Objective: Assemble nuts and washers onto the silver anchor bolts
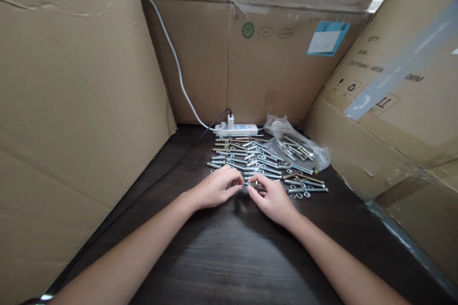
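Note:
Over the dark table, my left hand [218, 188] and my right hand [270, 196] face each other, fingertips almost meeting. Thumb and fingers of the right one are closed on a slim metal bolt [246, 183], whose end points to the left. My left hand pinches what looks like a small metal washer [241, 186] at that end; the fingers cover most of it. Just beyond both hands lie rows of metal bolts and sleeves [263, 170], with loose washers and nuts among them. A nut [307, 194] and several washers rest to the right of my right hand.
Tall cardboard boxes [272, 71] wall in the left, back and right. A white power strip [246, 129] with a plugged-in adapter lies at the back, its white cable [175, 57] running up left. A clear plastic bag [320, 155] holds more metal pieces. A black cable [157, 181] crosses the table's left side.

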Available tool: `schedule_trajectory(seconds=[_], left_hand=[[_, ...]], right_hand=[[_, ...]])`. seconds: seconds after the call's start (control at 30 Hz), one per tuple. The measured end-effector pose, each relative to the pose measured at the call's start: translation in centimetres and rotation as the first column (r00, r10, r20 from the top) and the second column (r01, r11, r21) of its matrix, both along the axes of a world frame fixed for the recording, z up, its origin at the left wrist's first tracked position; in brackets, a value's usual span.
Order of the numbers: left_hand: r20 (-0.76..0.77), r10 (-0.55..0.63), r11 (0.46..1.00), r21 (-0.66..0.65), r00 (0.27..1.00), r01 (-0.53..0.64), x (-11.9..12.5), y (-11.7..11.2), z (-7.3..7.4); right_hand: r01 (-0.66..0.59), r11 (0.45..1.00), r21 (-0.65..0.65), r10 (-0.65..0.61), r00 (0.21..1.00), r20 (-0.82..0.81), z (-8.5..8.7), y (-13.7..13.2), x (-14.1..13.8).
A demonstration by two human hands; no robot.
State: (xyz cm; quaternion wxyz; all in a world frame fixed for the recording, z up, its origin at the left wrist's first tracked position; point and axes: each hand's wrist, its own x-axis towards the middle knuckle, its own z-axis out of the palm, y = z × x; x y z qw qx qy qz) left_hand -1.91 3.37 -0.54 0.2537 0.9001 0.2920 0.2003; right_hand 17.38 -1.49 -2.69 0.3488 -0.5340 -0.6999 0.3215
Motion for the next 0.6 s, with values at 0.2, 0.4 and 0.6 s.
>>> schedule_trajectory(seconds=[0.2, 0.4, 0.6], left_hand=[[0.047, 0.020, 0.992, -0.127, 0.999, -0.014, 0.14, -0.12, -0.08], [0.091, 0.067, 0.981, -0.186, 0.994, -0.049, 0.25, -0.40, -0.10], [0.026, 0.081, 0.995, -0.061, 0.996, -0.080, 0.20, -0.08, -0.12]], right_hand=[[-0.034, 0.999, -0.010, 0.034, 0.999, -0.032, -0.13, -0.07, -0.03], [-0.054, 0.998, -0.029, 0.051, 0.995, -0.088, -0.14, -0.13, -0.10], [-0.047, 0.999, -0.013, 0.045, 0.991, -0.129, 0.02, -0.11, -0.15]])
